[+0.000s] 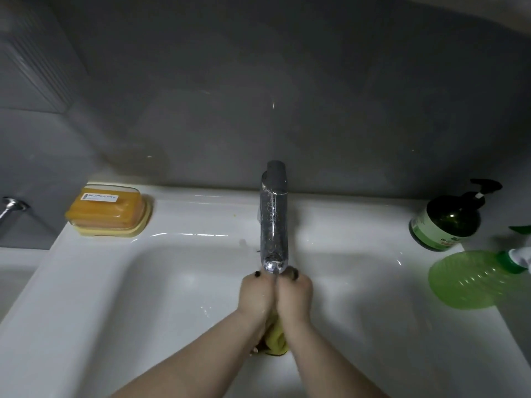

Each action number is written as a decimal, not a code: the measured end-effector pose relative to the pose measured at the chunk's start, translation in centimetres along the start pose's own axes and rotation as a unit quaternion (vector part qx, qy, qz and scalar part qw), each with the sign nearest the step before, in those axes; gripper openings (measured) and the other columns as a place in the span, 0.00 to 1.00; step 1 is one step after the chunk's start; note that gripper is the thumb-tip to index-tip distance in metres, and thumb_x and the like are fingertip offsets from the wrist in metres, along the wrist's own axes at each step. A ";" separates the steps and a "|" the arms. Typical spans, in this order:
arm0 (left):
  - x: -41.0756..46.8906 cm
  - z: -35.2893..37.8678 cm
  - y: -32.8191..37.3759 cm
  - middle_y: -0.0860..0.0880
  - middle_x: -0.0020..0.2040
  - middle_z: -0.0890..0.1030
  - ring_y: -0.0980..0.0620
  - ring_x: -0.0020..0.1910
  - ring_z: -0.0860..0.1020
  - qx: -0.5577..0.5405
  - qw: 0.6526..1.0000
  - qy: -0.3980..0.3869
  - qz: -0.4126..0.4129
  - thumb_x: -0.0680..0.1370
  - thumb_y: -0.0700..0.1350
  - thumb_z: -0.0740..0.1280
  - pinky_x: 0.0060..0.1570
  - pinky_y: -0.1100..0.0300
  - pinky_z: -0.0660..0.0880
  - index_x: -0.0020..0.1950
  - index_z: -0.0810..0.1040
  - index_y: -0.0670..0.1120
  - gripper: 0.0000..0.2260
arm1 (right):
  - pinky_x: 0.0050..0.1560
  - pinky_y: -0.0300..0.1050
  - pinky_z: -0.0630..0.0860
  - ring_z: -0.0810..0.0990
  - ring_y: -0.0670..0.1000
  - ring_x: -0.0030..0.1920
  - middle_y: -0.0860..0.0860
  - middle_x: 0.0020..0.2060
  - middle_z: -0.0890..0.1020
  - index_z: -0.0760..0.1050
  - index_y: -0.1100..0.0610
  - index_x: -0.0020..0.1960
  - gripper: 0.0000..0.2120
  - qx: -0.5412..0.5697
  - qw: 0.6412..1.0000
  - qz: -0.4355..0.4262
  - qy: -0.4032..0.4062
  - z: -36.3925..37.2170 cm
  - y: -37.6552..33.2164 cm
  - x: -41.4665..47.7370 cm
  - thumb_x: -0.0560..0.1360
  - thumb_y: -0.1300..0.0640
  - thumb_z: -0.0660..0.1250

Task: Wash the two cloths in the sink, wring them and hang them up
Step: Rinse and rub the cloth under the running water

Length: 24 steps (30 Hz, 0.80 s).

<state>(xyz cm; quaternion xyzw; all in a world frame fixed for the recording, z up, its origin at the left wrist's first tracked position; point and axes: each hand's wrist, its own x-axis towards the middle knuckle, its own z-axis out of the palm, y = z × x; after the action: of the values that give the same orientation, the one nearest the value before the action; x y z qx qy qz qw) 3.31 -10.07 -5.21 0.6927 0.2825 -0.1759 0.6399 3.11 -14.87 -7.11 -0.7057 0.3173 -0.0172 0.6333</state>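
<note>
Under the tap (273, 225), over the white sink (120, 282), I press my left hand (255, 295) and right hand (294, 295) side by side, both clamped on a yellow cloth (277, 338) that hangs below my wrists. Far to the left of my hands a yellow soap box (107, 209) sits on the rim; to their right stand a dark pump bottle (448, 222) and a green spray bottle (474, 278).

Soap box (107, 209) left; green bottles (446, 222) right.
</note>
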 end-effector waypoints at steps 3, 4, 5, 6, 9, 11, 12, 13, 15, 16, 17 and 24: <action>0.7 -0.9 0.9 0.45 0.36 0.76 0.47 0.35 0.75 -0.023 1.000 -0.009 -0.006 0.79 0.42 0.57 0.34 0.60 0.72 0.32 0.68 0.47 0.14 | 0.34 0.42 0.67 0.71 0.53 0.29 0.47 0.21 0.71 0.66 0.53 0.22 0.21 -0.018 0.999 -0.026 -0.021 0.5 0.0 -0.6 0.73 0.58 0.63; 0.7 -1.0 1.0 0.47 0.34 0.74 0.50 0.32 0.73 -0.065 0.998 -0.008 -0.013 0.79 0.42 0.56 0.31 0.63 0.73 0.33 0.68 0.47 0.15 | 0.34 0.42 0.69 0.74 0.53 0.30 0.47 0.22 0.72 0.67 0.53 0.23 0.19 -0.041 0.998 -0.034 -0.046 0.8 0.0 -1.2 0.73 0.56 0.63; 0.6 -1.1 0.8 0.48 0.32 0.73 0.52 0.30 0.72 -0.102 0.994 -0.021 -0.034 0.79 0.42 0.55 0.27 0.65 0.72 0.33 0.68 0.47 0.15 | 0.34 0.42 0.69 0.75 0.53 0.31 0.46 0.22 0.73 0.68 0.53 0.24 0.18 -0.055 0.996 -0.032 -0.061 0.9 -0.2 -1.5 0.72 0.55 0.64; 0.4 -1.1 0.5 0.48 0.29 0.73 0.52 0.28 0.73 -0.117 0.991 -0.034 -0.053 0.79 0.41 0.55 0.24 0.67 0.71 0.33 0.69 0.46 0.15 | 0.34 0.42 0.69 0.75 0.52 0.31 0.46 0.21 0.73 0.68 0.53 0.23 0.18 -0.062 0.996 -0.020 -0.063 0.8 -0.3 -1.1 0.70 0.57 0.66; -0.6 -0.7 -0.1 0.44 0.31 0.74 0.48 0.34 0.75 -0.141 0.985 -0.048 -0.086 0.78 0.39 0.57 0.33 0.64 0.71 0.34 0.72 0.43 0.13 | 0.36 0.42 0.66 0.70 0.50 0.31 0.45 0.18 0.69 0.65 0.55 0.19 0.20 -0.040 0.998 -0.009 -0.040 0.1 -0.5 0.7 0.66 0.65 0.67; -0.2 -1.1 0.4 0.44 0.33 0.73 0.48 0.39 0.72 -0.143 0.986 -0.012 -0.084 0.78 0.38 0.57 0.37 0.59 0.67 0.32 0.70 0.44 0.14 | 0.36 0.43 0.68 0.74 0.52 0.31 0.46 0.20 0.72 0.67 0.53 0.21 0.18 -0.062 0.995 -0.032 -0.073 0.5 -0.5 -0.7 0.69 0.59 0.66; -0.1 -1.4 0.6 0.46 0.30 0.72 0.47 0.36 0.71 -0.128 0.988 -0.002 -0.085 0.78 0.38 0.56 0.35 0.58 0.65 0.32 0.68 0.45 0.15 | 0.37 0.43 0.70 0.76 0.53 0.33 0.47 0.23 0.74 0.68 0.52 0.23 0.17 -0.062 0.993 -0.031 -0.093 0.8 -0.5 -1.6 0.69 0.55 0.64; -0.1 -1.6 0.5 0.47 0.27 0.71 0.48 0.32 0.70 -0.121 0.989 -0.008 -0.084 0.78 0.39 0.56 0.32 0.58 0.64 0.31 0.66 0.46 0.15 | 0.37 0.43 0.71 0.77 0.54 0.34 0.47 0.24 0.76 0.69 0.52 0.23 0.16 -0.059 0.993 -0.026 -0.098 0.8 -0.5 -2.0 0.69 0.54 0.64; -0.9 -1.5 0.5 0.47 0.24 0.71 0.48 0.29 0.69 -0.071 0.991 -0.059 -0.096 0.77 0.40 0.57 0.31 0.60 0.64 0.30 0.68 0.45 0.14 | 0.35 0.41 0.70 0.75 0.52 0.32 0.46 0.21 0.75 0.70 0.55 0.21 0.17 -0.067 0.995 -0.017 -0.076 0.3 -1.0 -0.8 0.67 0.60 0.67; -0.9 -1.3 0.5 0.46 0.26 0.71 0.48 0.31 0.70 -0.088 0.987 -0.082 -0.102 0.77 0.39 0.57 0.34 0.59 0.65 0.31 0.69 0.45 0.14 | 0.35 0.40 0.68 0.73 0.51 0.32 0.46 0.20 0.73 0.69 0.56 0.21 0.17 -0.080 0.995 -0.024 -0.056 0.2 -1.3 -0.3 0.66 0.62 0.68; -0.7 -1.4 0.7 0.45 0.27 0.70 0.48 0.33 0.70 -0.110 0.986 -0.076 -0.096 0.77 0.37 0.57 0.36 0.57 0.66 0.30 0.69 0.44 0.14 | 0.34 0.38 0.67 0.73 0.51 0.32 0.45 0.20 0.71 0.69 0.56 0.23 0.16 -0.094 0.994 -0.038 -0.045 0.2 -1.5 -0.3 0.66 0.61 0.69; -1.7 -1.1 0.8 0.44 0.28 0.73 0.48 0.27 0.73 -0.136 0.981 -0.088 -0.107 0.78 0.40 0.56 0.29 0.63 0.69 0.34 0.71 0.43 0.13 | 0.35 0.40 0.66 0.74 0.52 0.34 0.50 0.25 0.75 0.68 0.55 0.25 0.14 -0.125 0.991 -0.042 -0.022 -0.7 -1.7 0.0 0.67 0.59 0.68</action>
<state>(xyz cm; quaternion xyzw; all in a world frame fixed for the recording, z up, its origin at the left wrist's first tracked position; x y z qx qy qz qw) 2.37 -9.24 -3.41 0.5472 0.3188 -0.2634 0.7277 3.58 -15.49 -5.43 -0.7920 0.2730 0.0110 0.5460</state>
